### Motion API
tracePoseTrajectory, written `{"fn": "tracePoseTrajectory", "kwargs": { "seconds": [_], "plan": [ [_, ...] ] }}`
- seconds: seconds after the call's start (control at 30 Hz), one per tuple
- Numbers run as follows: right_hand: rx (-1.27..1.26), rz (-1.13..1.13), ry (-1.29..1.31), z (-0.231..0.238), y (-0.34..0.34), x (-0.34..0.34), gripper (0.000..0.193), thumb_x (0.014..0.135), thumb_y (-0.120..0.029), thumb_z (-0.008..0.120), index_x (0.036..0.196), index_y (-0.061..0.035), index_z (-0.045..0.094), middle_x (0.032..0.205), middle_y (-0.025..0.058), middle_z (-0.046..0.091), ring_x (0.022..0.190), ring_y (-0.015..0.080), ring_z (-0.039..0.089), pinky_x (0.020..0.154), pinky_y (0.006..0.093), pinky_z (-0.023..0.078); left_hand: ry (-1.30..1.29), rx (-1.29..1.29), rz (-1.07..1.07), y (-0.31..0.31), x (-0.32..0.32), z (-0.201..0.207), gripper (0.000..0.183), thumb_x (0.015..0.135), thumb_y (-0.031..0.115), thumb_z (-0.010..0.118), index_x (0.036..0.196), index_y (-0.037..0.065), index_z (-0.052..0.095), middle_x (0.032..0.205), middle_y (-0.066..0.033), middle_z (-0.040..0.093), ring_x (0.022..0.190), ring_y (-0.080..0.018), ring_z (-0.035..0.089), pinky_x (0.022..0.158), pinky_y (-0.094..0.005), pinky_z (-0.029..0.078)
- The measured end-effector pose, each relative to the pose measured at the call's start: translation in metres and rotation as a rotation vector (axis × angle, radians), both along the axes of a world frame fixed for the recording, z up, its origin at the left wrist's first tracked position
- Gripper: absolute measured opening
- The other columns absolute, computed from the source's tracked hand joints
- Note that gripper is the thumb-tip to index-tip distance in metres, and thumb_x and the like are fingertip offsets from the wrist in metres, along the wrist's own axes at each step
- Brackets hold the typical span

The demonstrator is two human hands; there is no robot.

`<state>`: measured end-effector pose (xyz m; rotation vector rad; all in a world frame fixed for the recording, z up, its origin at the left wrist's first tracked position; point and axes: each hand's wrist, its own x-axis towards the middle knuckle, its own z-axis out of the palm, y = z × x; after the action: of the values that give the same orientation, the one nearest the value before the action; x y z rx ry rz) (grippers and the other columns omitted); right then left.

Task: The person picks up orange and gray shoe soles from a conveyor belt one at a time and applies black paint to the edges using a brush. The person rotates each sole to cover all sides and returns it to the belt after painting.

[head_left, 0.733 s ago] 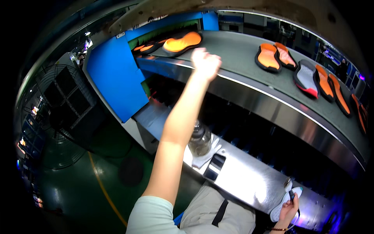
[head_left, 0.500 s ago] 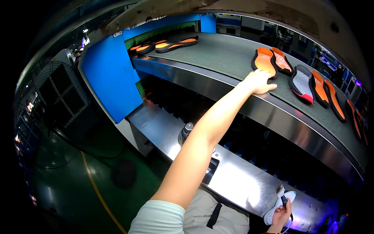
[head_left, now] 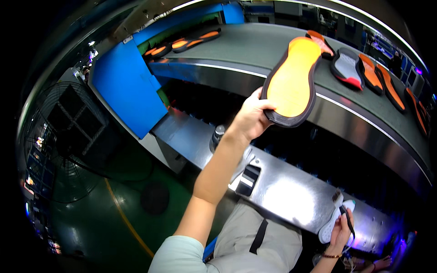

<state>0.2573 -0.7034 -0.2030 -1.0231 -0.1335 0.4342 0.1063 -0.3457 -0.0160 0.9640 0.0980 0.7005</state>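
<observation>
Orange-topped sole (head_left: 292,82) is pinched in the fingers of the left hand (head_left: 252,117), an apparent pickup that next calls for clearing the conveyor belt (head_left: 257,50), the right hand (head_left: 339,233) gripping a brush (head_left: 342,210).

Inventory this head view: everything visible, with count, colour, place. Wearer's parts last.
Raised sole: 1, orange, black rim, before the belt
Grey sole: 1, red-ended, belt right
Other right-side soles: several, orange and black
Left-side soles: several, orange and black, by the housing
Belt: 1, grey-green, across top
Housing: 1, blue, upper left
Shelf: 1, silver, below belt
Bottle: 1, dark, on shelf
Phone: 1, dark, on shelf
Brush: 1, dark handle, lower right
Perforated piece: 1, white, by brush
Fan: 1, dark, left
Floor: green, yellow line, lower left
Trousers: beige, bottom centre
Left hand: 1, bare, gripping raised sole
Right hand: 1, bare, holding brush
</observation>
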Motion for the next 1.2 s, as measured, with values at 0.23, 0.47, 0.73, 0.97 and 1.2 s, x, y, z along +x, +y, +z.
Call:
{"fn": "tracePoseTrajectory", "kwargs": {
  "seconds": [0.23, 0.47, 0.73, 0.97, 1.2],
  "plan": [
    [0.13, 0.156, -0.04, 0.015, -0.007, -0.013, 0.025, 0.077, -0.003, 0.057, 0.101, -0.0029, 0.051, 0.103, 0.0131, 0.056, 0.085, 0.0162, 0.056, 0.073, 0.0241, 0.046, -0.409, -0.321, -0.321, -0.054, -0.075, -0.127, 0.066, 0.064, 0.013, 0.056, 0.123, -0.006, 0.033, 0.119, -0.0183, 0.047, 0.11, -0.0277, 0.047, 0.093, -0.0351, 0.038],
    [0.239, 0.287, -0.016, 0.019, -0.013, -0.017, 0.026, 0.073, -0.003, 0.058, 0.098, -0.0004, 0.05, 0.1, 0.0168, 0.057, 0.097, 0.0221, 0.054, 0.091, 0.0318, 0.038, -0.061, -0.277, -0.296, -0.124, -0.102, -0.214, 0.088, 0.058, 0.024, 0.072, 0.13, -0.001, 0.027, 0.128, -0.0119, 0.041, 0.116, -0.024, 0.042, 0.098, -0.0345, 0.03],
    [0.034, 0.492, -0.098, 0.037, 0.052, -0.036, 0.019, 0.07, 0.003, 0.056, 0.089, 0.0017, 0.057, 0.093, 0.0174, 0.06, 0.088, 0.0235, 0.059, 0.085, 0.0332, 0.045, -0.166, -0.647, -0.537, -0.125, -0.01, -0.202, 0.079, 0.076, 0.068, 0.031, 0.132, 0.012, 0.026, 0.127, -0.01, 0.038, 0.116, -0.0241, 0.039, 0.093, -0.0382, 0.037],
    [-0.167, 0.39, -0.309, 0.052, 0.105, -0.01, 0.018, 0.071, -0.002, 0.065, 0.089, 0.0005, 0.063, 0.081, 0.0077, 0.063, 0.074, 0.012, 0.059, 0.069, 0.022, 0.047, -0.135, -0.471, -0.553, -0.152, 0.011, -0.185, 0.082, 0.076, 0.072, 0.016, 0.131, 0.013, 0.025, 0.124, -0.012, 0.039, 0.112, -0.0291, 0.043, 0.09, -0.0405, 0.041],
    [-0.372, 0.2, -1.294, 0.062, 0.113, -0.053, 0.013, 0.066, -0.002, 0.062, 0.079, -0.0024, 0.061, 0.08, 0.0089, 0.063, 0.07, 0.0186, 0.06, 0.064, 0.0272, 0.046, 0.133, -0.504, -0.241, -0.15, 0.011, -0.185, 0.076, 0.079, 0.069, 0.017, 0.127, 0.011, 0.033, 0.124, -0.0074, 0.042, 0.109, -0.0216, 0.044, 0.094, -0.0353, 0.035]
  ]
}}
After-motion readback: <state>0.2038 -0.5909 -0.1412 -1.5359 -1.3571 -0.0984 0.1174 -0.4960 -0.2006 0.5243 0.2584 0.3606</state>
